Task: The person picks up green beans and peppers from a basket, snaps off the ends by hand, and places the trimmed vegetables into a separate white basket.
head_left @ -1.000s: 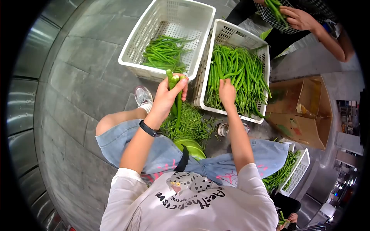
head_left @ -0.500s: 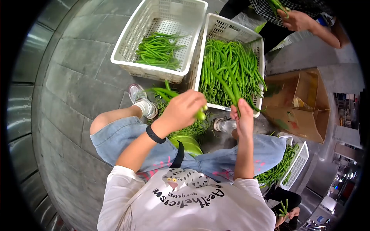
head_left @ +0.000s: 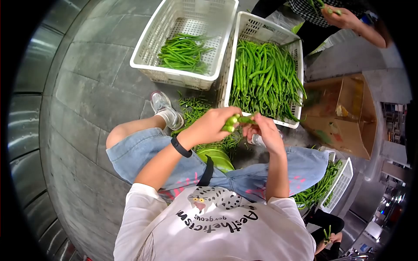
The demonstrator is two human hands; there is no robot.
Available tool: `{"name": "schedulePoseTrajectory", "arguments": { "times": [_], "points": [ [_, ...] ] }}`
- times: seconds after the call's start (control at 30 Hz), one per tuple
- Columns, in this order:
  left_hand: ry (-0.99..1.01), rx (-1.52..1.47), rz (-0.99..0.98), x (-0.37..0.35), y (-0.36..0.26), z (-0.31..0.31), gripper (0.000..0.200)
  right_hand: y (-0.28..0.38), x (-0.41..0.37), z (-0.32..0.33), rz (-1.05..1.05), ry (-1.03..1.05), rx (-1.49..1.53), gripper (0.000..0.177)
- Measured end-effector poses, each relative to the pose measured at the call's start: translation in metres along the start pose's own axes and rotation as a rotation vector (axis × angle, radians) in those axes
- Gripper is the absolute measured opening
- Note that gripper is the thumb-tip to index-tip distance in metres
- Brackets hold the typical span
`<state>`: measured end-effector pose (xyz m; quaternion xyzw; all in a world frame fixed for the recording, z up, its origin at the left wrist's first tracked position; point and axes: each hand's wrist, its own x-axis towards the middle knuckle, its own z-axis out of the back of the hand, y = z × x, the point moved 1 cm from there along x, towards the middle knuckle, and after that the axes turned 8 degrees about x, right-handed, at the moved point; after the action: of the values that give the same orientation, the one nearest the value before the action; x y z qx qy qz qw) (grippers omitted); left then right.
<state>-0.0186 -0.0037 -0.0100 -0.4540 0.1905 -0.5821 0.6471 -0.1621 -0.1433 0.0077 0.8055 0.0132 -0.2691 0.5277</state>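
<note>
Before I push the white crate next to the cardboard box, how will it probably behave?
The crate may feel heavy, because many green peppers are piled inside. Its straight, plastic-looking rim suggests stiff walls that should bend little. The peppers hanging over its right edge could slip off.

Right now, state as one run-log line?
left hand: holding green peppers | right hand: at same bunch, grip unclear | left crate: part-filled | right crate: fuller
</note>
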Motion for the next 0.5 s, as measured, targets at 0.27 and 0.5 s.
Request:
{"name": "schedulePoseTrajectory", "arguments": {
  "times": [0.27, 0.5],
  "points": [
    [0.034, -0.251, 0.214, 0.003, 0.012, 0.005, 0.025, -0.007, 0.002, -0.014, 0.289, -0.159, -0.124, 0.012],
    [0.136, -0.397, 0.266, 0.0, 0.01, 0.009, 0.027, -0.005, 0.003, -0.011, 0.223, -0.083, 0.053, 0.01]
  ]
}}
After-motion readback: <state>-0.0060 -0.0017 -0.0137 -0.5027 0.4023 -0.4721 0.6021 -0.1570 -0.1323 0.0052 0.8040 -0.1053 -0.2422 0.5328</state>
